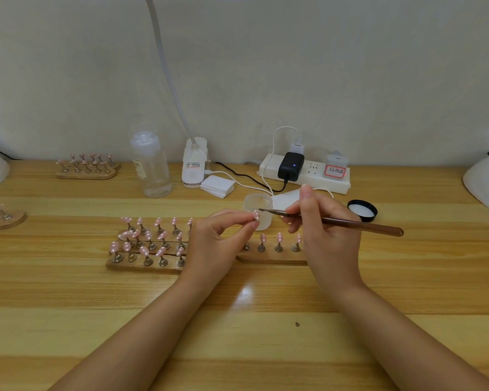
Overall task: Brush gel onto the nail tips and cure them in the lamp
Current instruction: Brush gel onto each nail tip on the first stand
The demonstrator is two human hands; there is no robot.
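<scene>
Head view: left hand (pixel 213 244) pinches a pink nail tip (pixel 256 215) betw thumb & forefinger, raised just in front of the frosted gel jar (pixel 259 210). Right hand (pixel 323 230) grips a brown brush (pixel 336 221), fingers clamped on the handle, bristle end touching the tip. More pink tips stand on wooden holders (pixel 150 265) below both hands, on the wood table (pixel 251 334). Jar's black lid (pixel 362 210) lies to the right, near the power strip (pixel 305 173).
</scene>
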